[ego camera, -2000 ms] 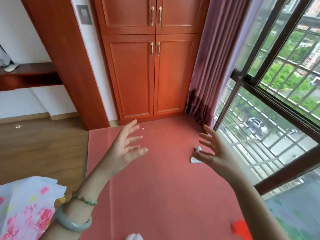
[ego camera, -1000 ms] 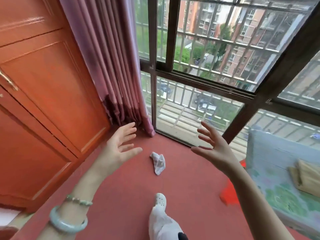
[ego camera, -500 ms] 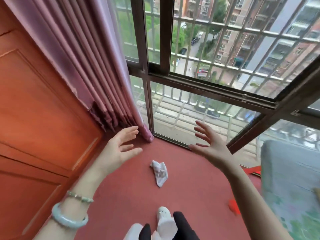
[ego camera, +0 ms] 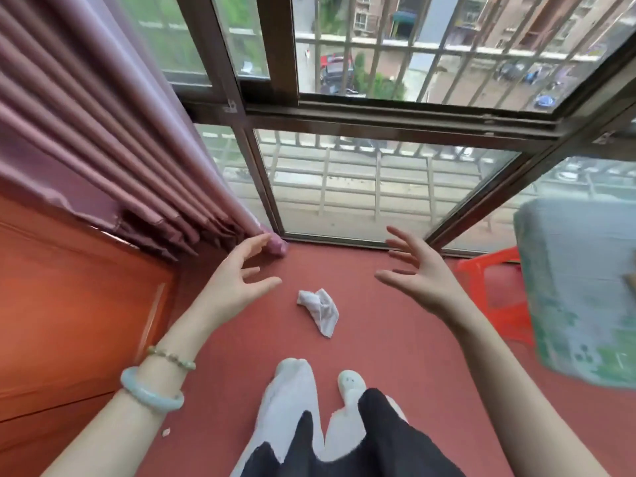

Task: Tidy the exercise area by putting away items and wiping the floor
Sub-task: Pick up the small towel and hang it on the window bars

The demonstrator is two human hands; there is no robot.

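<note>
Below the window (ego camera: pixel 378 113), on the red floor (ego camera: pixel 395 339), a crumpled white cloth (ego camera: pixel 320 309) is seen lying near the glass. It is judged light, limp and easily bunched, and is best pinched at its raised middle folds. The left hand (ego camera: pixel 234 280) and right hand (ego camera: pixel 421 275) are raised toward the window, fingers spread wide, with nothing held.

Red floor (ego camera: pixel 395 356), crumpled white cloth (ego camera: pixel 320 309), red stool (ego camera: pixel 499 294)
</note>
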